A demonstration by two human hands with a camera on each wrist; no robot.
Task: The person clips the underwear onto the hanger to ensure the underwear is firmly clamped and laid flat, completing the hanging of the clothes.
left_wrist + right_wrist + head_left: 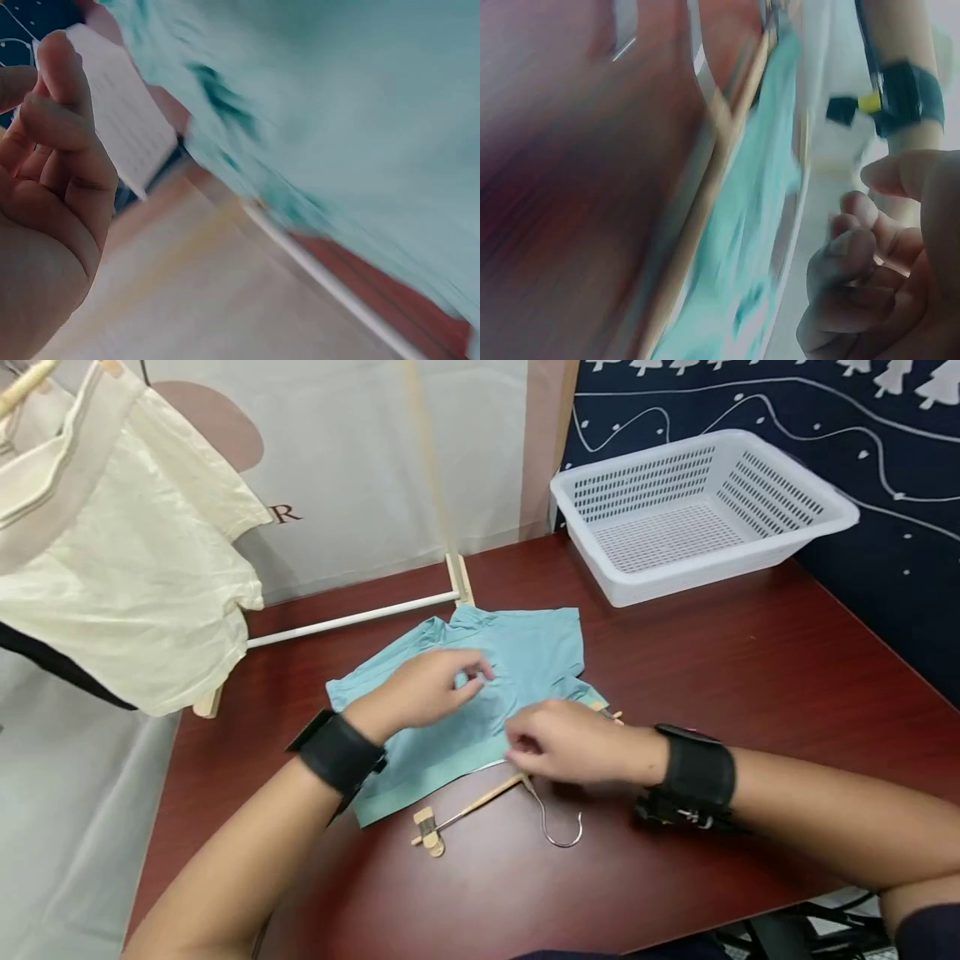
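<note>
Two hands: left hand (423, 689) rests curled on teal garment (525, 652); right hand (558, 742) curled at its waistband, grip unclear.
Garment: probably soft, light, limp.
Hold: waistband beside hanger (480, 806).

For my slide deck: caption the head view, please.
Both hands, left hand and right hand, over a teal garment and wooden clip hanger on a table.

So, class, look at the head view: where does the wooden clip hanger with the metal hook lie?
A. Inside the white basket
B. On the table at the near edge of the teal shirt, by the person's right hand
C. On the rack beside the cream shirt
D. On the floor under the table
B: the hanger lies on the table along the teal shirt's near hem, under the right hand.
</note>
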